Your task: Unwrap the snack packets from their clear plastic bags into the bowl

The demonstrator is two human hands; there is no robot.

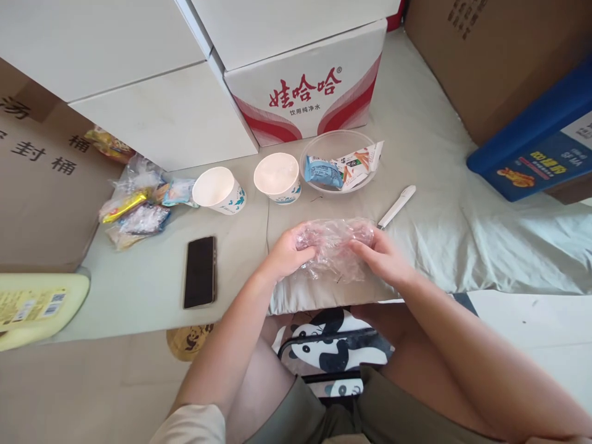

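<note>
Between my two hands is a crumpled clear plastic bag (333,246), just above the table's front edge. My left hand (291,251) grips its left side, thumb on top. On the other side my right hand (382,254) has hold of the bag, with the fingers partly behind the film. A white-handled knife (396,206) lies right beside my right hand, its blade end mostly hidden. Beyond the bag stand two paper cups, a left one (219,190) and a right one (277,177). A clear round bowl (319,186) holds a blue packet (324,171) and white snack packets (358,165).
A black phone (200,271) lies at the left front, with a pile of wrapped snacks (139,206) behind it. A yellow-green bottle (41,302) rests at the far left. A white-and-red carton (309,86) borders the back; a blue box (536,142) stands at right.
</note>
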